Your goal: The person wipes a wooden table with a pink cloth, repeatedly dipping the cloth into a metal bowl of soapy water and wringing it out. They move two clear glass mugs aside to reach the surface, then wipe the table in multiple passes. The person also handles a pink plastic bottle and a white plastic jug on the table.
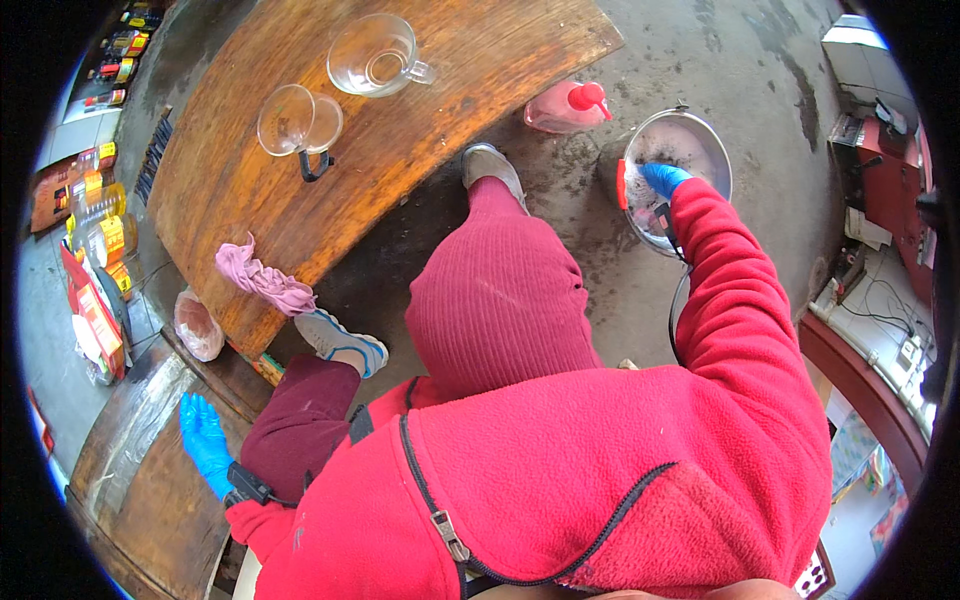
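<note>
My right hand (662, 179), in a blue glove, reaches down into a round metal bucket (727, 165) of cloudy, greyish liquid with dark specks. Its fingers are drawn together at the bucket's left side, against whitish stuff. Right beside them is a red piece (623, 184) at the rim; whether they grip it I cannot tell. Far to the lower left, my left hand (204, 440), also blue-gloved, is open with its fingers stretched out and holds nothing. It is beside my left knee, above a brown wooden surface (165, 500).
On the wooden table (470, 60) stand two clear glass jugs (372, 55) (292, 122); a pink cloth (262, 278) lies near its edge. A pink bottle with a red cap (567, 107) stands on the floor left of the bucket. Several bottles (105, 235) line the far left.
</note>
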Action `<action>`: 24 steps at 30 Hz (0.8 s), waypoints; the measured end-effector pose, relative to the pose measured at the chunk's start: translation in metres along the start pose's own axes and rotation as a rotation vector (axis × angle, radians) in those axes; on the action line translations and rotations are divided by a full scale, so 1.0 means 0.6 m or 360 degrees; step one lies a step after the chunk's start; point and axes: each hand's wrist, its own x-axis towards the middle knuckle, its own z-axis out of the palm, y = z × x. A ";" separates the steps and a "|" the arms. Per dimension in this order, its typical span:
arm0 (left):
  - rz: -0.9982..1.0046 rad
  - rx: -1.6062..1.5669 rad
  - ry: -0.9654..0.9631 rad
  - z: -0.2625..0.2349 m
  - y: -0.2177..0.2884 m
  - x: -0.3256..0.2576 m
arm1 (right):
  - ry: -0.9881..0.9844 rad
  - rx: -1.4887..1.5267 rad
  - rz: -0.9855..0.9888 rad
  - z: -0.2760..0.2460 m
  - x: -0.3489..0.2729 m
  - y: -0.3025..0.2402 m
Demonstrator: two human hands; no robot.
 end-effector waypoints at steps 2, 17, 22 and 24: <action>0.0023 0.0014 -0.0025 0.007 0.001 -0.003 | -0.0050 0.0078 0.0037 0.000 -0.022 0.014; 0.0059 -0.0020 -0.0103 0.012 -0.004 -0.011 | -0.0293 -0.0316 -0.0123 -0.016 -0.090 0.019; 0.0122 0.0003 -0.0141 0.005 -0.010 0.000 | -0.0286 -0.0216 0.0037 0.012 -0.156 -0.005; 0.0097 -0.0036 -0.0166 -0.001 -0.013 0.004 | -0.0347 -0.0123 0.0026 0.011 -0.147 0.009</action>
